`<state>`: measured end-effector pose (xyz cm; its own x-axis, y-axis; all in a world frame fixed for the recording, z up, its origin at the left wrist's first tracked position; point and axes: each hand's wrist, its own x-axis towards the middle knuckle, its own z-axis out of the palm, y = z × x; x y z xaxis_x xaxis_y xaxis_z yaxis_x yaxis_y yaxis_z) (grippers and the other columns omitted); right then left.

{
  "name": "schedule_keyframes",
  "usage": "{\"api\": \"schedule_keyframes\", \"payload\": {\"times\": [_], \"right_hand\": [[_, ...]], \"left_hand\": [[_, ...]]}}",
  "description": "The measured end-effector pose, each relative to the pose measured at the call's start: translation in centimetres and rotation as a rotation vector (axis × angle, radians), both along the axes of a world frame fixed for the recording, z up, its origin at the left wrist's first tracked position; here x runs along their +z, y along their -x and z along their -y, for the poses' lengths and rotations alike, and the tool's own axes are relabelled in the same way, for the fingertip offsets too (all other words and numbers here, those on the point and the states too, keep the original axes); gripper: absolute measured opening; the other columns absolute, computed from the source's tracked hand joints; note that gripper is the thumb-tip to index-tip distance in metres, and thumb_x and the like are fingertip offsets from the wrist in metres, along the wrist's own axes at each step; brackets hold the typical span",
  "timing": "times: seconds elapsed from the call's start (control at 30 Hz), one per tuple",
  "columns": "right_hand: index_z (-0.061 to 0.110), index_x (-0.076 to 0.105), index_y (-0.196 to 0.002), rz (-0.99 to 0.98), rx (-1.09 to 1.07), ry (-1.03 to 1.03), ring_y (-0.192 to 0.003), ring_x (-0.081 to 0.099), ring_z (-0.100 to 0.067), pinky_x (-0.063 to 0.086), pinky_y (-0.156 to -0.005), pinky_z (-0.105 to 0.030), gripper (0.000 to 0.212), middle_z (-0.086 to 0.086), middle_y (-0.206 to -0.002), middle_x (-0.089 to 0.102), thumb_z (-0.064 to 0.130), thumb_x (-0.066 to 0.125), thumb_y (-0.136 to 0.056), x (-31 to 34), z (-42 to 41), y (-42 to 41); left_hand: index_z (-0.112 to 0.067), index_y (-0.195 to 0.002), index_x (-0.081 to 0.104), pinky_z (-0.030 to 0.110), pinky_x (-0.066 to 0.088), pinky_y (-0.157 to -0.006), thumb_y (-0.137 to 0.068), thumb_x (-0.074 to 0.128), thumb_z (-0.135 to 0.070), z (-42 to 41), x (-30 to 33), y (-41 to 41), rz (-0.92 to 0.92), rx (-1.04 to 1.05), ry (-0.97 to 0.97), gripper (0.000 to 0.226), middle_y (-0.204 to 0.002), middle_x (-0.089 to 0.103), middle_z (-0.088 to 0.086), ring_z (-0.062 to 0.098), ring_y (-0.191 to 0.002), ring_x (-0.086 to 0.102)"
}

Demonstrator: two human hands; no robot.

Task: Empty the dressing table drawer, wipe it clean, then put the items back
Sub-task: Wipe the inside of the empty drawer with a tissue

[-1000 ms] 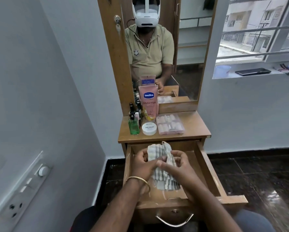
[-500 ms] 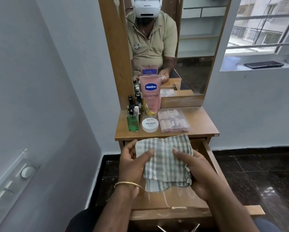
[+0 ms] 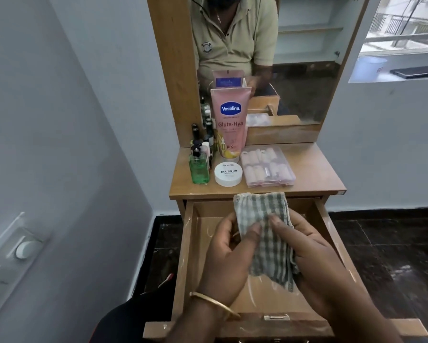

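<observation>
- Fingers of the left hand: curled, pinching the left edge of the folded striped cloth, thumb on top; gold bangle at the wrist.
- Fingers of the right hand: curled round the cloth's right side, thumb pressing on its face.
- Striped cloth: grey-and-white, folded, held between both hands above the open drawer; whether its lower corner touches the drawer floor cannot be told.
- Drawer: pulled out from under the counter, wooden, inner floor showing pale scuff marks; nothing else visible inside.
- Wall, far left: switch plate with a round knob.
- Counter, left end: green pump bottle in front of a cluster of small dark bottles.
- Counter, next right: white round jar lettered "NAIL POLISH", with a pink Vaseline tube standing upright behind it.
- Counter, middle: clear flat case of pale pieces, just beside the jar.
- Mirror: behind the counter.
- Window sill, far right: dark flat device.
</observation>
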<state>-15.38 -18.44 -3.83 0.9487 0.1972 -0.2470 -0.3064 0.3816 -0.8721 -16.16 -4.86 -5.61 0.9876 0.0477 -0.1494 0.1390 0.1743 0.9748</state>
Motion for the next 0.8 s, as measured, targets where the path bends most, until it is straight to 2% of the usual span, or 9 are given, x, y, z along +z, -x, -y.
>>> {"api": "schedule_keyframes", "payload": {"times": [0.1,0.17,0.3,0.4,0.43,0.5,0.57,0.67,0.8], "right_hand": [[0.022,0.069,-0.115,0.017,-0.009,0.013,-0.098,0.073,-0.032,0.061,-0.073,-0.044,0.024,-0.011,-0.107,0.075,0.020,0.053,-0.098,-0.2,-0.1,0.0],[0.024,0.069,-0.111,0.102,-0.078,0.143,-0.094,0.074,-0.027,0.061,-0.073,-0.043,0.020,-0.007,-0.104,0.076,0.019,0.054,-0.099,-0.3,-0.2,0.0],[0.035,0.065,-0.109,0.342,-0.240,0.505,-0.091,0.072,-0.012,0.061,-0.070,-0.033,0.022,0.008,-0.100,0.073,0.021,0.067,-0.092,-1.1,-0.3,-0.2],[0.032,0.055,-0.123,0.477,-0.406,0.924,-0.096,0.059,-0.004,0.051,-0.075,-0.027,0.046,0.015,-0.108,0.060,0.028,0.077,-0.083,-2.0,-0.2,-0.2],[0.029,0.056,-0.123,0.559,-0.460,1.052,-0.098,0.054,-0.005,0.047,-0.077,-0.025,0.047,0.011,-0.113,0.058,0.027,0.078,-0.082,-2.0,-0.3,-0.1],[0.025,0.063,-0.114,0.734,-0.467,1.225,-0.102,0.051,-0.006,0.041,-0.078,-0.020,0.030,0.007,-0.113,0.061,0.024,0.074,-0.086,-1.8,-0.5,0.4],[0.028,0.067,-0.113,0.743,-0.333,1.201,-0.103,0.055,-0.003,0.049,-0.083,-0.023,0.020,0.015,-0.112,0.063,0.034,0.061,-0.094,-1.5,-0.6,0.9],[0.045,0.054,-0.125,0.555,-0.041,0.972,-0.108,0.059,-0.002,0.054,-0.088,-0.030,0.033,0.030,-0.111,0.057,0.054,0.054,-0.093,-1.1,-1.0,1.9],[0.044,0.056,-0.117,0.260,-0.010,0.515,-0.093,0.072,-0.009,0.061,-0.073,-0.030,0.037,0.019,-0.100,0.070,0.035,0.073,-0.086,0.4,-1.2,2.2]], "left_hand": [[-0.025,-0.115,0.064,0.033,0.057,-0.084,-0.092,0.063,-0.018,0.0,0.0,0.0,-0.018,-0.026,0.041,0.024,-0.107,0.074,-0.002,0.015,-0.101,0.071],[-0.022,-0.115,0.065,0.041,0.056,-0.091,-0.092,0.064,-0.017,0.0,-0.2,0.1,-0.036,-0.038,0.050,0.024,-0.108,0.074,0.001,0.018,-0.103,0.070],[-0.020,-0.113,0.066,0.049,0.055,-0.092,-0.090,0.068,-0.016,0.0,-0.3,0.2,-0.045,-0.042,0.036,0.023,-0.107,0.074,0.004,0.022,-0.101,0.071],[-0.019,-0.109,0.067,0.049,0.056,-0.090,-0.090,0.068,-0.012,0.1,-0.2,0.4,-0.031,-0.007,0.014,0.021,-0.103,0.075,0.003,0.021,-0.098,0.072],[-0.020,-0.108,0.068,0.050,0.056,-0.089,-0.090,0.068,-0.013,0.2,-0.2,0.4,-0.029,0.018,-0.007,0.019,-0.102,0.076,0.002,0.020,-0.096,0.072],[-0.022,-0.105,0.069,0.051,0.056,-0.088,-0.089,0.069,-0.015,0.3,-0.3,0.4,-0.016,0.064,-0.035,0.017,-0.100,0.076,0.001,0.020,-0.095,0.072],[-0.022,-0.107,0.070,0.052,0.056,-0.088,-0.091,0.067,-0.018,0.3,0.1,0.6,-0.012,0.086,-0.008,0.016,-0.101,0.076,0.003,0.022,-0.097,0.072],[-0.018,-0.117,0.068,0.051,0.053,-0.094,-0.098,0.053,-0.033,-0.4,1.3,1.2,-0.068,-0.018,0.202,0.028,-0.108,0.073,0.013,0.030,-0.103,0.070],[-0.016,-0.127,0.062,0.046,0.051,-0.099,-0.087,0.042,-0.058,-2.0,2.6,2.1,-0.094,-0.192,0.199,0.062,-0.119,0.070,0.010,0.024,-0.110,0.068]]}}
